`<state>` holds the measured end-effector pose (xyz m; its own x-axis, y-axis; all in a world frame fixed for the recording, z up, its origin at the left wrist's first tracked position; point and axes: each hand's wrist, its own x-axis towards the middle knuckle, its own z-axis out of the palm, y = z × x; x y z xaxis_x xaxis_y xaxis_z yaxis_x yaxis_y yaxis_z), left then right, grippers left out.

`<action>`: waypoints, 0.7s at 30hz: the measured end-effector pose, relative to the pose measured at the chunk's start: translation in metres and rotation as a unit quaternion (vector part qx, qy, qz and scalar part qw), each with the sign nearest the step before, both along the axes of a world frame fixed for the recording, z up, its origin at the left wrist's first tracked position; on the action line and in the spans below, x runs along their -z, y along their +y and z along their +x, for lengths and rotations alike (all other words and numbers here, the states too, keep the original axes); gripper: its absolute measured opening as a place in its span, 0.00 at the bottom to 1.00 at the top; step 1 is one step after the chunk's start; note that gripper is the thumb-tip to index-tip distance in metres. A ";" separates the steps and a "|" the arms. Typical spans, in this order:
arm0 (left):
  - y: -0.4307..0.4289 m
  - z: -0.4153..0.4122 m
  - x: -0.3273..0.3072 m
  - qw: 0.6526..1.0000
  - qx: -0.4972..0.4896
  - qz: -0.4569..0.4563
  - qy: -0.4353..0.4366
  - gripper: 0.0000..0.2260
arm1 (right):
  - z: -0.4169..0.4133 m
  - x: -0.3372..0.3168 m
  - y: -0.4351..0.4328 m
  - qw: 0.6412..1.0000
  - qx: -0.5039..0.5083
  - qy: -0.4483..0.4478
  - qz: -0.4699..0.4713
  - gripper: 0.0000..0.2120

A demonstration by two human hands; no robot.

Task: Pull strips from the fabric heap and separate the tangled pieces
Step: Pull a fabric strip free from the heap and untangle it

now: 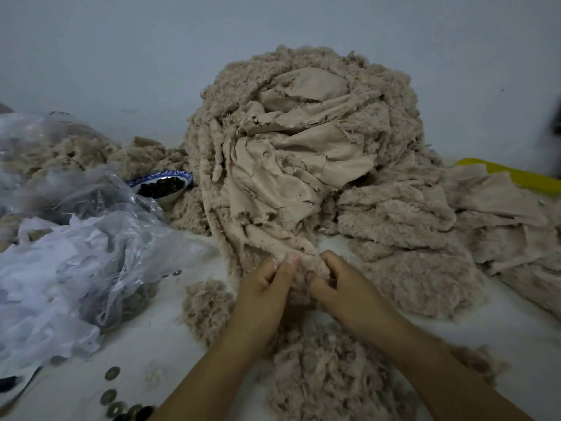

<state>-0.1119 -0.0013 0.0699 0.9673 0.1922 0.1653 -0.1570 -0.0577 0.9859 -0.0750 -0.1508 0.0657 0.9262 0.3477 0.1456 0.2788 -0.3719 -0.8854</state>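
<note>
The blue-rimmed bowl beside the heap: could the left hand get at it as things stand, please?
Probably yes, once it lets go: the left hand pinches a strip, but bare table runs between the plastic bag and the fabric heap to the bowl.

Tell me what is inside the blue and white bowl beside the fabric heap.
The bowl holds small dark pieces, too dim to identify. The plastic bag covers its near edge, and the pieces hide its bottom.

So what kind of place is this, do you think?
Likely a small home workshop for textile piecework: a tall fabric heap sits on the table, the left hand and right hand pinch a strip at its foot, and plastic bags of scraps lie beside it.
</note>
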 end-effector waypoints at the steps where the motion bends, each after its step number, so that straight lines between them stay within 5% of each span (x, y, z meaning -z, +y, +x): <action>1: 0.000 0.000 0.001 1.000 0.004 -0.012 0.002 0.24 | 0.000 0.001 0.001 1.000 0.005 -0.011 -0.026 0.09; 6: 0.003 0.004 0.002 0.995 0.018 -0.096 0.027 0.20 | 0.000 0.003 -0.002 0.994 0.002 -0.057 -0.091 0.07; 15: 0.011 0.008 -0.006 0.929 0.113 -0.340 0.092 0.19 | -0.006 -0.006 -0.004 1.000 -0.006 -0.020 -0.007 0.12; 17: 0.009 0.006 -0.006 0.941 0.120 -0.305 0.081 0.20 | -0.003 -0.006 -0.004 1.000 0.023 -0.007 0.020 0.15; 21: -0.006 -0.001 0.002 0.990 0.116 -0.060 0.050 0.19 | -0.002 -0.006 -0.006 0.999 0.045 -0.015 0.019 0.14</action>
